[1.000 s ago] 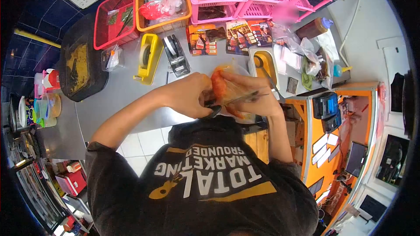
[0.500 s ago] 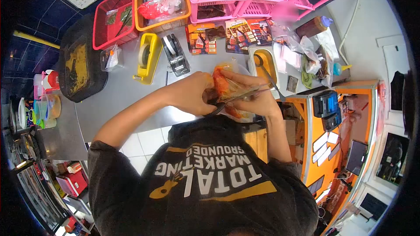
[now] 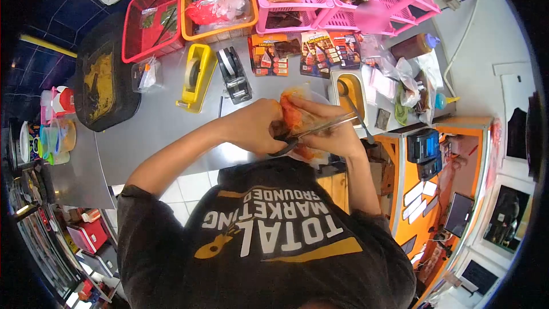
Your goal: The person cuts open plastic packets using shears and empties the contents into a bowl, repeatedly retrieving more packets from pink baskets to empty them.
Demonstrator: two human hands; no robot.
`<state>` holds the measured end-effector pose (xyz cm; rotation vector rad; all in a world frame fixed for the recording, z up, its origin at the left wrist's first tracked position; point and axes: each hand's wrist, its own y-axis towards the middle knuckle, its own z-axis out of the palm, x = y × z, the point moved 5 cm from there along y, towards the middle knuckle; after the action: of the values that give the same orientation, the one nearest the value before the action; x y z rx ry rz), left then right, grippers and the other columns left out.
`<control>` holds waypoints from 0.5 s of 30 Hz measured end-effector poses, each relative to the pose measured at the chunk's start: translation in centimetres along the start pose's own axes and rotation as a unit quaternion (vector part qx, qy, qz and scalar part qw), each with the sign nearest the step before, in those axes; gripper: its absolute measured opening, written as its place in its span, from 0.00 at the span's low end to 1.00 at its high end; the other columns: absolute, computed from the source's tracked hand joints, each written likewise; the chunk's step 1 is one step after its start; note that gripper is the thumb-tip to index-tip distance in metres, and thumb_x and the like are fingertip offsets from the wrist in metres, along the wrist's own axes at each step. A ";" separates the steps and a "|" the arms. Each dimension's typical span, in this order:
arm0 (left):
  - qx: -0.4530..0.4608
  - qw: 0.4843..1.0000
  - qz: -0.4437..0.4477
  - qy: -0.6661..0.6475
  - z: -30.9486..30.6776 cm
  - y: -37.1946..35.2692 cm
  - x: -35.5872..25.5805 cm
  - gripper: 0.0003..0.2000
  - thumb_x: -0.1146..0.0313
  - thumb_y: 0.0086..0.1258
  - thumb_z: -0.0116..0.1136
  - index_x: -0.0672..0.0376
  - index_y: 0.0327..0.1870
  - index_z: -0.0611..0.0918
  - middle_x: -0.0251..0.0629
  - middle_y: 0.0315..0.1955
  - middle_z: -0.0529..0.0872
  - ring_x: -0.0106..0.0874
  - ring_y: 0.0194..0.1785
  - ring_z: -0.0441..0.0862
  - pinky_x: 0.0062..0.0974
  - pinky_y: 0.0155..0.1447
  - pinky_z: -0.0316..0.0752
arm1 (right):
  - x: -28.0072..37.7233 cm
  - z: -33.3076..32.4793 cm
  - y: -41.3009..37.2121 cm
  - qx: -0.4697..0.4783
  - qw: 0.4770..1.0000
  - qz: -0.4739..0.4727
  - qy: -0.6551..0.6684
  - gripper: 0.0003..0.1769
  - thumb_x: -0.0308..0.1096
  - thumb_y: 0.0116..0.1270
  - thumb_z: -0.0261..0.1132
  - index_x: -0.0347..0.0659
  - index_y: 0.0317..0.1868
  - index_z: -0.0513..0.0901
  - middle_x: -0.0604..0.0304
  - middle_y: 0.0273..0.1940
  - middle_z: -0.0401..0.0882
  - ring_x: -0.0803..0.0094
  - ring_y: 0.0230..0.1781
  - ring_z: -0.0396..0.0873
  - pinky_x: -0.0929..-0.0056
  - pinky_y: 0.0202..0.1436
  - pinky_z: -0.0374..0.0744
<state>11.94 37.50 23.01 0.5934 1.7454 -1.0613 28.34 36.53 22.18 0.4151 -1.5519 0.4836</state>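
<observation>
My left hand [image 3: 255, 125] is closed around the black handles of a pair of scissors [image 3: 331, 125]. Their metal blades point right, across the front of my right hand. My right hand [image 3: 338, 135] grips a clear plastic bag [image 3: 293, 115] with orange-red contents, its fingers pressed on the film. The bag hangs between both hands over the near edge of the steel counter [image 3: 160, 129]. Where exactly the blades meet the plastic is hidden by my fingers.
A yellow tape dispenser [image 3: 197, 80] and a black one [image 3: 233, 74] stand beyond my left hand. Behind my right hand is a metal tray [image 3: 336, 80] with yellow contents and a spoon [image 3: 357, 109]. Red [image 3: 127, 37], orange and pink baskets line the back.
The view has shifted slightly, so the counter items appear a little lower and farther right. The scissor blades look closer together. Both hands keep their holds.
</observation>
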 end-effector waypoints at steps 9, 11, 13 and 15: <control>0.004 0.996 0.013 -0.085 -1.3 0.1 1.2 0.11 0.67 0.57 0.65 0.67 0.34 0.82 0.37 0.18 0.82 0.26 0.20 0.81 0.25 0.26 0.76 | 1.1 0.4 2.8 0.034 0.997 0.001 -0.068 0.40 0.20 0.46 0.71 0.32 0.66 0.75 0.48 0.61 0.79 0.67 0.60 0.78 0.70 0.65 0.74; 0.018 0.997 0.021 -0.066 -1.6 -0.2 1.1 0.11 0.67 0.57 0.65 0.65 0.36 0.83 0.37 0.20 0.84 0.26 0.22 0.82 0.26 0.29 0.77 | 1.8 0.6 3.1 0.044 0.995 -0.016 -0.087 0.40 0.22 0.47 0.71 0.33 0.66 0.75 0.48 0.60 0.80 0.68 0.58 0.79 0.70 0.64 0.75; -0.035 0.971 0.235 -0.003 -0.3 2.1 3.4 0.15 0.62 0.59 0.69 0.63 0.42 0.84 0.35 0.25 0.85 0.25 0.26 0.81 0.24 0.30 0.76 | 1.6 0.7 3.2 0.043 0.988 0.075 -0.127 0.41 0.26 0.48 0.70 0.40 0.69 0.74 0.56 0.59 0.81 0.72 0.57 0.77 0.71 0.62 0.74; -0.029 0.969 0.219 -0.107 -0.8 0.0 1.0 0.13 0.63 0.56 0.68 0.61 0.40 0.86 0.36 0.25 0.87 0.28 0.26 0.81 0.28 0.33 0.79 | 1.3 0.2 3.4 0.046 0.968 0.030 -0.246 0.42 0.26 0.47 0.70 0.46 0.68 0.76 0.56 0.56 0.84 0.69 0.55 0.81 0.69 0.61 0.77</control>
<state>11.19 38.14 22.23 0.7558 1.3691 -0.7294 26.27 39.30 23.34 0.5915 -2.0305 0.5253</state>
